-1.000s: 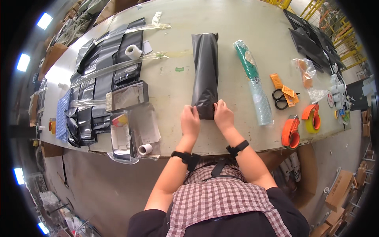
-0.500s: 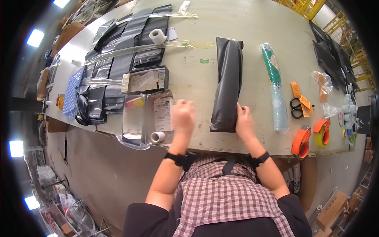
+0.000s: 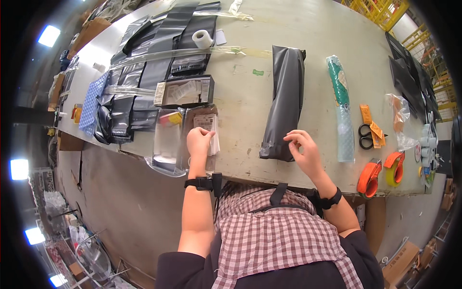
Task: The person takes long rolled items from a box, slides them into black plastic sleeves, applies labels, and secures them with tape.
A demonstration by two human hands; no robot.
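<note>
A long black plastic parcel [image 3: 285,103] lies lengthwise on the pale worktable [image 3: 240,96]. My right hand [image 3: 303,151] rests at its near end, fingers curled on the folded black edge. My left hand [image 3: 198,142] has reached left to a small stack of white labels [image 3: 208,130] in a clear tray [image 3: 168,144] and its fingertips touch the top sheet. Both wrists wear black bands.
Right of the parcel lie a green-and-clear bubble-wrap roll [image 3: 340,108], black scissors [image 3: 368,136], orange tags and two orange tape dispensers [image 3: 369,177]. To the left are flat black bags [image 3: 144,77], a tape roll [image 3: 202,38] and an open box of papers [image 3: 185,91].
My left hand left the parcel's near end and moved left to the label stack in the tray. My right hand stayed at the parcel's end. The view shifted left.
</note>
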